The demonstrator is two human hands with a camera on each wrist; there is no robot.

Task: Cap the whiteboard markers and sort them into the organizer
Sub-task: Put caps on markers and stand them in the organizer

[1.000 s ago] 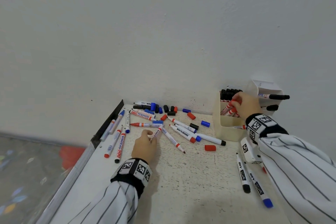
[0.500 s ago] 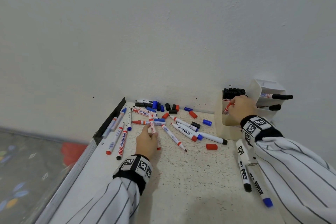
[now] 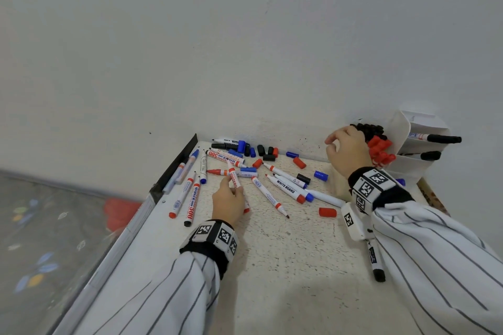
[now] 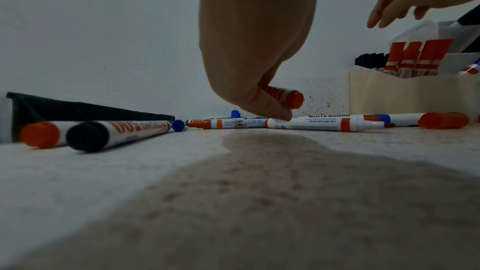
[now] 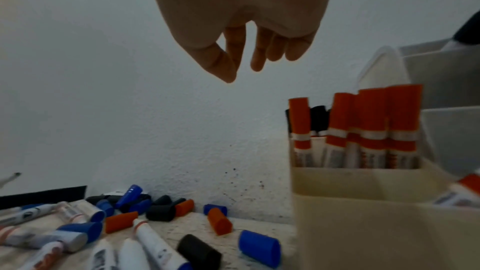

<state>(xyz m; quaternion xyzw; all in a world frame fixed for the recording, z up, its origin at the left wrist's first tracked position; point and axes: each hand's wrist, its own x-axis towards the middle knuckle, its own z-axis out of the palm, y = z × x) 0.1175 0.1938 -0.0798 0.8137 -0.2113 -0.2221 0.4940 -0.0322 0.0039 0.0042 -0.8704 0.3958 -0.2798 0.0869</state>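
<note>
White wall [image 3: 245, 49], speckled tabletop [image 3: 299, 266].

You've got open tabletop [image 3: 285, 266] along the near edge. Far-left corner is blocked by loose markers [image 3: 283, 185] and caps [image 3: 299, 162]; organizer [image 5: 363, 213] fills the far-right corner, red markers [image 5: 374, 126] packed upright.

Both hands are seen over the tabletop [image 3: 285, 266], in striped sleeves [image 3: 152, 296] with marked wristbands [image 3: 215, 235].

The left hand [image 3: 228, 202] is held low, its grip pinched round a red marker [image 3: 234, 178]. The right hand [image 3: 348, 151] is raised, fingers [image 5: 259, 52] hanging loose, nothing held.
</note>
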